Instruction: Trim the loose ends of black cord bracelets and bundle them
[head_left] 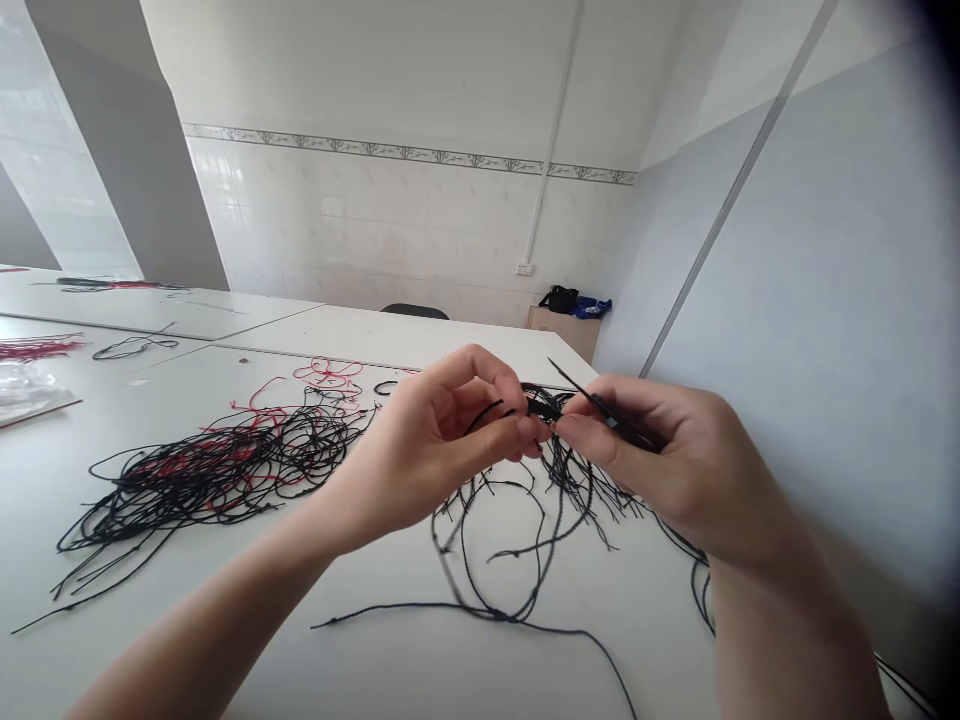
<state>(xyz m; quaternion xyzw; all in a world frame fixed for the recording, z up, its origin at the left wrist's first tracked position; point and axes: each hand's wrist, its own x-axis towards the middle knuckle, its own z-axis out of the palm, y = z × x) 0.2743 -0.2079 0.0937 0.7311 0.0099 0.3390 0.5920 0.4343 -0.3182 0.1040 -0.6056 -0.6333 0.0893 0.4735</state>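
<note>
My left hand pinches one side of a black braided cord, with short cord ends sticking out between thumb and fingers. On the other side, my right hand pinches the same cord between thumb and forefinger. A slim dark pointed tool lies across the right fingers, its tip up and to the left; its kind is unclear because the palm hides the rest. Loops of black cord lie on the table below the hands. Behind them is a bundle of black cords, partly covered by the hands.
A tangled heap of black and red cords spreads on the white table at left. Further left are red cords and a clear plastic bag. A grey partition rises close on the right. A chair back shows behind the table.
</note>
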